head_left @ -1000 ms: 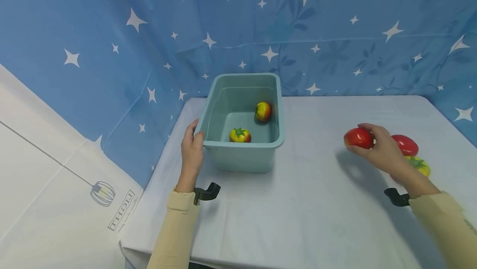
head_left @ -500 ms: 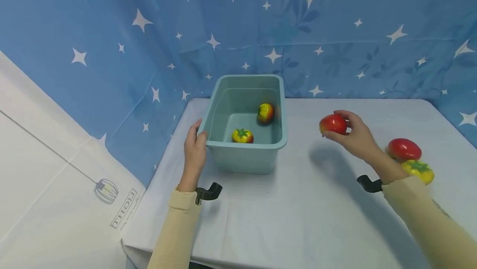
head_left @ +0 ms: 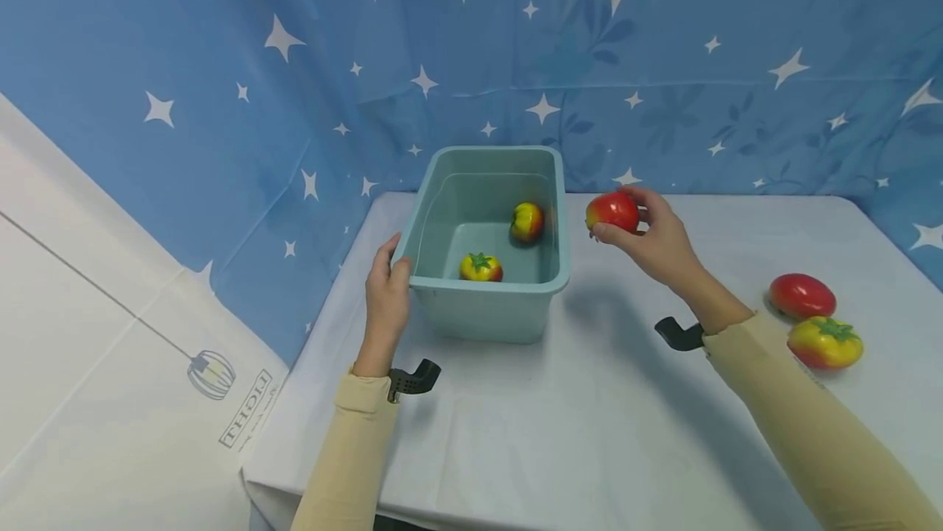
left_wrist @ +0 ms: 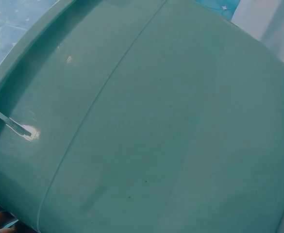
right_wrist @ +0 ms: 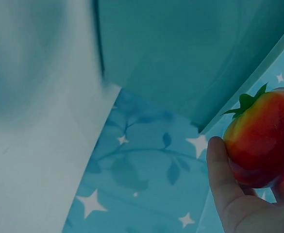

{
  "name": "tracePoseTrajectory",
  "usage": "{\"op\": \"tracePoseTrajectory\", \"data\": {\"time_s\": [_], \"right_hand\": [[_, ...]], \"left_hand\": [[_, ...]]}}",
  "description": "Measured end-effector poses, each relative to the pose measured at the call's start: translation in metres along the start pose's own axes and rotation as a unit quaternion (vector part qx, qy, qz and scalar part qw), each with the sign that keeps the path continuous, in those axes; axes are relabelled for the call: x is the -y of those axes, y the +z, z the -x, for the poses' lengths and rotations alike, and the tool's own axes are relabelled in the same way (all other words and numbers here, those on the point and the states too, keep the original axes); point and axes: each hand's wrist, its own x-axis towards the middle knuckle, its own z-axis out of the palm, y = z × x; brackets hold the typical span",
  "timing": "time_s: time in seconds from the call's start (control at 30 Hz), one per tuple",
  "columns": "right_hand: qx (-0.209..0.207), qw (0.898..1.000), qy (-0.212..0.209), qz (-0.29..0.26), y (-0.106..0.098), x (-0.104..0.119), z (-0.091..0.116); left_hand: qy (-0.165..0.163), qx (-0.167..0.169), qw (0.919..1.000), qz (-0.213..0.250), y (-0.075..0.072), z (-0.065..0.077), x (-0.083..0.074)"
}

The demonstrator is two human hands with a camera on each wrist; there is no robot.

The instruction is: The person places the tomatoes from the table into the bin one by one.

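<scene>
My left hand (head_left: 387, 294) grips the near left corner of a teal plastic bin (head_left: 479, 314), thumb over the rim. The bin's wall (left_wrist: 146, 116) fills the left wrist view. Held up just right of the bin's right rim is a shiny red toy tomato (head_left: 613, 212) with a yellow top, between the thumb and fingers of my right hand (head_left: 658, 240). Its green leafy cap shows in the right wrist view, where the tomato (right_wrist: 265, 138) is partly cut off by the frame's edge. Inside the bin lie two yellow-and-red tomatoes, one near the front (head_left: 481, 268) and another by the right wall (head_left: 526, 222).
On the right of the white-covered table (head_left: 589, 433) lie a smooth red oval fruit (head_left: 802, 296) and a yellow-and-red tomato (head_left: 826, 343), close together. A blue curtain with white stars (head_left: 457, 48) hangs behind the table and along its left side.
My right hand has carried the red tomato leftward and away from me, from beside the other fruits to near the bin's rim. The left hand keeps its grip on the bin.
</scene>
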Motion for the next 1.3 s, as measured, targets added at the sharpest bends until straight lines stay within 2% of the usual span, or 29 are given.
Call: {"op": "tracePoseTrajectory", "data": {"time_s": [0.4,0.67,0.77,0.87,1.1,1.3], "right_hand": [[0.012,0.999,-0.026,-0.030,0.016,0.036,-0.016],[0.022,0.996,-0.026,-0.083,0.029,0.052,-0.018],[0.027,0.993,-0.029,-0.109,0.035,0.058,-0.019],[0.033,0.992,-0.033,-0.114,0.041,0.063,-0.020],[0.054,0.993,-0.041,-0.101,0.053,0.070,-0.024],[0.067,0.993,-0.066,-0.065,0.061,0.074,-0.030]], "left_hand": [[-0.010,0.007,0.9998,0.012,-0.001,-0.002,0.000],[-0.014,0.011,0.9998,0.004,-0.002,0.010,-0.031],[-0.014,0.012,0.9998,0.001,-0.003,0.012,-0.034],[-0.010,0.014,0.9998,0.008,-0.003,0.010,-0.029],[-0.005,0.021,0.9996,0.020,-0.003,-0.001,-0.003],[-0.001,0.012,0.9998,0.014,-0.002,-0.002,0.003]]}}
